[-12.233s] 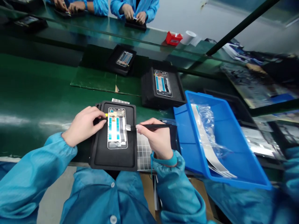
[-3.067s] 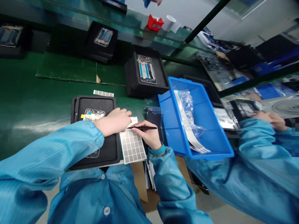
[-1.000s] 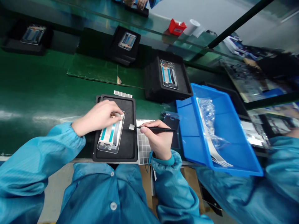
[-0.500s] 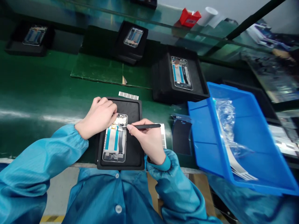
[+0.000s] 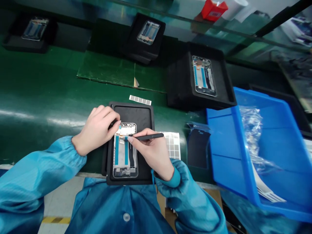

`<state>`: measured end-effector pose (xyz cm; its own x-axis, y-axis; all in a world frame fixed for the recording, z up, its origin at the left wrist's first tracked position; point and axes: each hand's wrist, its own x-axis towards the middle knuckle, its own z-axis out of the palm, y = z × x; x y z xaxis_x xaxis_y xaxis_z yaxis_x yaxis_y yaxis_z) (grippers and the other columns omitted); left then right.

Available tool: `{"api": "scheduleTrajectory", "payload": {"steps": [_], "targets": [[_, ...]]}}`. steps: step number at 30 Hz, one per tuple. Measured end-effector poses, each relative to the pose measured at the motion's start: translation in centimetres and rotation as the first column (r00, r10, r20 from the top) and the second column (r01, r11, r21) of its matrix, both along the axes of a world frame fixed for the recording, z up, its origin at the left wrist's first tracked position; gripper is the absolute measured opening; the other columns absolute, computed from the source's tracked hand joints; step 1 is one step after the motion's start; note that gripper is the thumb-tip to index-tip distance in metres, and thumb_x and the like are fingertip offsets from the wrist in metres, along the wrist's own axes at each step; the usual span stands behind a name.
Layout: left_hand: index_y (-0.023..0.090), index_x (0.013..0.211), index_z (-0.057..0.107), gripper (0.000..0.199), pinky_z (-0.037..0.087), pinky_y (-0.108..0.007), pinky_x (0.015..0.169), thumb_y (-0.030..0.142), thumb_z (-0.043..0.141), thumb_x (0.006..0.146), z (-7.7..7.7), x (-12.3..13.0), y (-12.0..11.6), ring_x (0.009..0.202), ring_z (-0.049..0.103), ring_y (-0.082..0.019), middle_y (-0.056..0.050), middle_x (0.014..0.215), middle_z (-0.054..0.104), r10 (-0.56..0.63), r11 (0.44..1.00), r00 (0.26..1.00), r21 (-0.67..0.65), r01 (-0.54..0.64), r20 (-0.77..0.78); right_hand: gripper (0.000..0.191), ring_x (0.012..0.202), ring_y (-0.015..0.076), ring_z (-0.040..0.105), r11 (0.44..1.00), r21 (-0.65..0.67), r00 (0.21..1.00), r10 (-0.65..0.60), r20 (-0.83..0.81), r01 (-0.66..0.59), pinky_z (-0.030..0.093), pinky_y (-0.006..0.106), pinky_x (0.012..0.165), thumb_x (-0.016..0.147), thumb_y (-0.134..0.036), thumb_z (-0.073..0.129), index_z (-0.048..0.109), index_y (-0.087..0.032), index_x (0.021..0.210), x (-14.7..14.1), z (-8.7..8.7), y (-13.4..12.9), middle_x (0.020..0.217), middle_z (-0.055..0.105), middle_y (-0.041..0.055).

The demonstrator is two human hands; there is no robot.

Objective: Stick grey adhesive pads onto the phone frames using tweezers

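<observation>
Here's the right hand [image 5: 153, 151], fingers closed on a slim black tool [image 5: 149, 136], its tip down over the upper half of an opened phone frame [image 5: 133, 156], which sits in a shallow black tray [image 5: 144, 162]. The left hand [image 5: 97, 130] comes in at the frame's upper left corner, fingers curled; whether they grip its edge, I can't tell. Beyond the tray lies a short strip of labels [image 5: 140, 100]; to its right, a gridded sticker sheet [image 5: 173, 146] runs partly beneath the right hand, then a dark sheet [image 5: 198, 148] in clear film. Farther right, the big blue bin [image 5: 224, 148] walls off that side, holding crumpled clear plastic [image 5: 252, 130] and long white strips [image 5: 265, 187]. Behind, a tall black tray stack [image 5: 181, 87] carries another phone frame [image 5: 204, 76], blocking the far right. The tray's near side reaches the counter's front edge, while the green counter [image 5: 48, 81] stretches away left past the sleeve [image 5: 41, 175].
</observation>
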<state>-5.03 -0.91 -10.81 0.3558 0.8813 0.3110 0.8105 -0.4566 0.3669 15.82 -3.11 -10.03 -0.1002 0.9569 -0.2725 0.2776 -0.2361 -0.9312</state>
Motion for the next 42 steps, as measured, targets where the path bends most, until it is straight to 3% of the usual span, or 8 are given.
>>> {"api": "scheduleTrajectory", "payload": {"steps": [5, 10, 38, 42], "targets": [[0.017, 0.095, 0.062, 0.009, 0.044, -0.036, 0.075, 0.023, 0.055, 0.096, -1.5, -1.0, -2.7, 0.086, 0.056, -0.021, -0.005, 0.092, 0.064, -0.011, 0.999, 0.997, -0.030, 0.013, 0.078, 0.024, 0.066, 0.0189, 0.069, 0.999, -0.045, 0.999, -0.015, -0.052, 0.012, 0.055, 0.030, 0.059, 0.071, -0.036, 0.086, 0.069, -0.019, 0.073, -0.3, 0.0, 0.4, 0.073, 0.073, 0.0040], [0.017, 0.098, 0.062, 0.008, 0.045, -0.036, 0.075, 0.021, 0.056, 0.096, -2.6, -1.1, -3.4, 0.085, 0.055, -0.020, -0.005, 0.092, 0.064, -0.018, 1.000, 0.996, 0.008, 0.018, 0.087, 0.022, 0.070, 0.0193, 0.070, 0.999, -0.034, 0.998, -0.027, -0.048, 0.025, 0.055, 0.029, 0.062, 0.071, -0.034, 0.086, 0.070, -0.020, 0.072, -0.6, 0.1, 0.4, 0.074, 0.074, 0.0040], [0.016, 0.097, 0.064, 0.009, 0.045, -0.036, 0.072, 0.021, 0.056, 0.095, -2.6, -1.1, -3.2, 0.083, 0.055, -0.021, -0.007, 0.090, 0.064, -0.032, 0.999, 0.998, 0.046, 0.030, 0.056, 0.022, 0.063, 0.0176, 0.064, 1.000, 0.022, 0.998, -0.016, 0.060, 0.015, 0.051, 0.030, 0.056, 0.073, -0.036, 0.084, 0.069, -0.020, 0.073, -0.5, -0.5, 0.1, 0.071, 0.071, 0.0033], [0.016, 0.104, 0.066, 0.014, 0.045, -0.035, 0.071, 0.022, 0.057, 0.095, -2.3, -1.4, -3.2, 0.083, 0.055, -0.020, -0.007, 0.090, 0.062, -0.145, 0.988, 0.988, 0.062, 0.142, 0.055, 0.023, 0.063, 0.0185, 0.066, 1.000, 0.016, 0.998, -0.003, 0.064, 0.002, 0.053, 0.031, 0.056, 0.074, -0.039, 0.083, 0.069, -0.020, 0.074, -0.4, -0.8, 0.0, 0.072, 0.073, 0.0037]]}}
